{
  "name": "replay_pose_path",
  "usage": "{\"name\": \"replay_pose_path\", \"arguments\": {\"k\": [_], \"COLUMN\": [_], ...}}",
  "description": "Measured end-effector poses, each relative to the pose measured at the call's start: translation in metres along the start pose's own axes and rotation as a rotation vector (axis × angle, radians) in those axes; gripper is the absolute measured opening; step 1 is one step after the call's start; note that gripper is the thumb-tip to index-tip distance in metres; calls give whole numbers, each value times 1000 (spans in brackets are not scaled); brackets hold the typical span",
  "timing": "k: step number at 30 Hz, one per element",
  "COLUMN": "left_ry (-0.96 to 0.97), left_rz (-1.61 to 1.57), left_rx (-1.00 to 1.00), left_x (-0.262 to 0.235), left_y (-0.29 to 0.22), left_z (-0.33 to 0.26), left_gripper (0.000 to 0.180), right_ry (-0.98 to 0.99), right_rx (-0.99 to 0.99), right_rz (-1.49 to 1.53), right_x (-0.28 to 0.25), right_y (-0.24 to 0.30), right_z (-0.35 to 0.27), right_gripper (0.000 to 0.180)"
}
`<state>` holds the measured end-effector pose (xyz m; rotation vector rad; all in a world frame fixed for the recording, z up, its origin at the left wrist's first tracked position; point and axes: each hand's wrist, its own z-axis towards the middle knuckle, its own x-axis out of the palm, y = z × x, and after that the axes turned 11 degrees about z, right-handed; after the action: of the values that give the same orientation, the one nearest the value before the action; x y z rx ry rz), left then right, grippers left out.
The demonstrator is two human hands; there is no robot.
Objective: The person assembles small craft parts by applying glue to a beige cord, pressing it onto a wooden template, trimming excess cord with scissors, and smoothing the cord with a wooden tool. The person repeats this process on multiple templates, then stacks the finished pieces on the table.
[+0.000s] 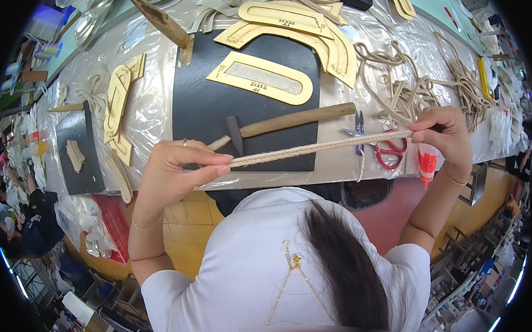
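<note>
A long, thin beige cord strap (320, 148) is stretched taut between my hands, above the near edge of the table. My left hand (180, 167) pinches one end between thumb and fingers. At the other end, my right hand (444, 133) grips it the same way, slightly higher and farther from me. Just beyond the strap, a hammer (300, 120) with a wooden handle lies on a black mat (191, 103). Red-handled scissors (390, 155) and a red-and-white squeeze bottle (427, 162) are close to my right hand. A short pale piece (219, 143) lies near my left fingers.
Pale yellow U-shaped templates (269, 83) lie on and around the mat. A pointed wooden stick (159, 20) stands at its far left corner. Tangled beige cord (409, 89) spreads at the right. Further left are a small dark board (77, 146) and a red basket (114, 224).
</note>
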<state>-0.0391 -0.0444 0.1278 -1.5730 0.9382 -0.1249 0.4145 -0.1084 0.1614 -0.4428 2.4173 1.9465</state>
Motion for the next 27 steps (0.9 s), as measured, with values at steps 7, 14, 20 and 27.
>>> {"name": "replay_pose_path", "arguments": {"k": [7,14,20,27], "left_ry": [-28,-8,42,-48], "left_rz": [-25,7,-45,-20], "left_rx": [-89,-161,-215,-164], "left_x": [-7,-20,-22,-21], "left_y": [7,15,22,31], "left_z": [3,-3,-2,1], "left_gripper": [18,17,16,19], "right_ry": [-133,-204,-230,-333], "right_rx": [69,75,137,256], "right_rz": [-46,-35,-73,-114], "right_x": [-35,-74,-104,-135], "right_y": [-21,-36,-61,-92], "right_z": [-13,-26,-29,-31], "right_gripper": [11,14,16,19]}}
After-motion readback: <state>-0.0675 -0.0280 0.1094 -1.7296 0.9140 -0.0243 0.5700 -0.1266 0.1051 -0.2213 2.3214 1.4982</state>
